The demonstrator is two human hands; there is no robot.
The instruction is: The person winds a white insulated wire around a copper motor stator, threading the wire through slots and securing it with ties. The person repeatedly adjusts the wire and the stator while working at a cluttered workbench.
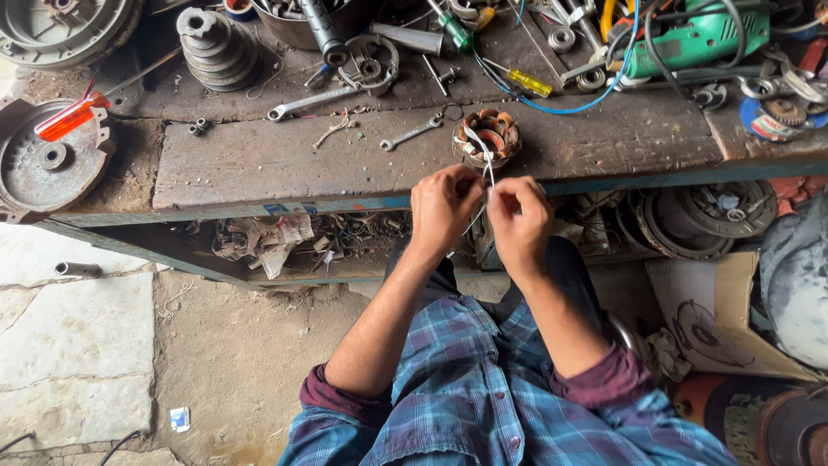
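A small round motor stator (488, 136) with copper-coloured windings sits near the front edge of the workbench (259, 164). White wires (485, 162) run from it down to my hands. My left hand (443, 210) and my right hand (520, 220) are held close together just in front of the bench edge. Both pinch the white wires between fingers and thumb. My forearms come up from rolled plaid sleeves at the bottom of the view.
The bench carries a spanner (411, 134), a longer wrench (309, 102), screwdrivers (519, 79), a stepped pulley (217, 48), round metal covers (47, 160), a green power tool (695, 39) and a blue cable. Scrap parts fill the shelf below. A cardboard box (720, 311) stands at right.
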